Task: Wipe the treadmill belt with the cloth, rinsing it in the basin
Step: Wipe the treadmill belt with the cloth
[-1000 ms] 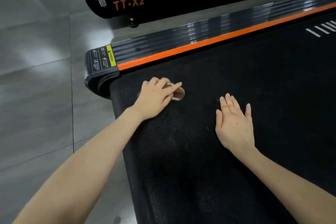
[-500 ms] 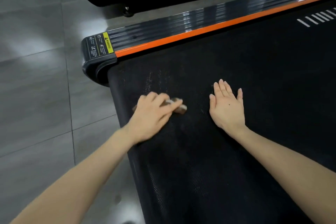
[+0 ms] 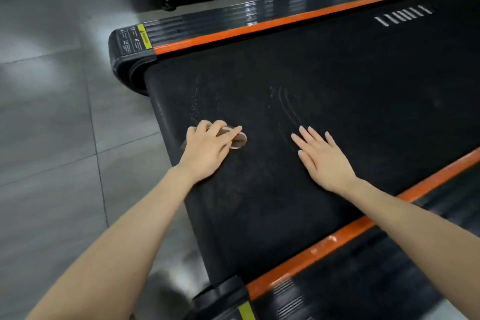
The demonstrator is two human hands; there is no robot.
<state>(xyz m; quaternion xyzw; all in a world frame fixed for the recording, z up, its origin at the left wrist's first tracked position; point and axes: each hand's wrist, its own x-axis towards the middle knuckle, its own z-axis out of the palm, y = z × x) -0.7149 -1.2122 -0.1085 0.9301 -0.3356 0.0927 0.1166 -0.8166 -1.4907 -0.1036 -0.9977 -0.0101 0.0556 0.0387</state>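
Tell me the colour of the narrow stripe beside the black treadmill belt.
Orange; the narrow stripe shows best in the head view.

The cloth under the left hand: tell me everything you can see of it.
The cloth is a small beige-brown rag, bunched into a wad and mostly hidden beneath the left hand, whose fingers curl over it and press it onto the black belt. A rolled, paler end sticks out on the thumb side, and a sliver shows at the hand's outer edge. It lies near the belt's end. The right hand rests apart, not touching it. Whether it is wet cannot be told.
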